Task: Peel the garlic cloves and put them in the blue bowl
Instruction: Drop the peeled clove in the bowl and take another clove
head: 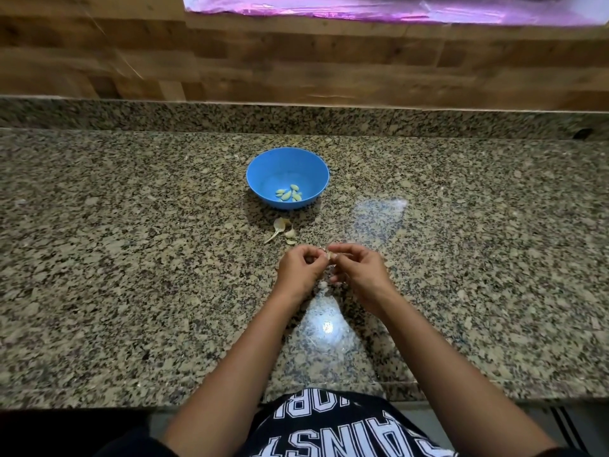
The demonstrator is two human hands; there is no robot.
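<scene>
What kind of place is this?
Probably a home kitchen: speckled granite countertop backed by a wood-plank wall, a round blue plastic bowl of peeled garlic cloves, and left hand and right hand pinching another garlic clove.

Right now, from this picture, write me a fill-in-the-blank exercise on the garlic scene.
The left hand and right hand pinch one garlic ___ between them.
Peeled cloves lie inside the ___ bowl.
Loose skins lie on the counter between the bowl and the ___.
Missing: clove; blue; hands.
</scene>
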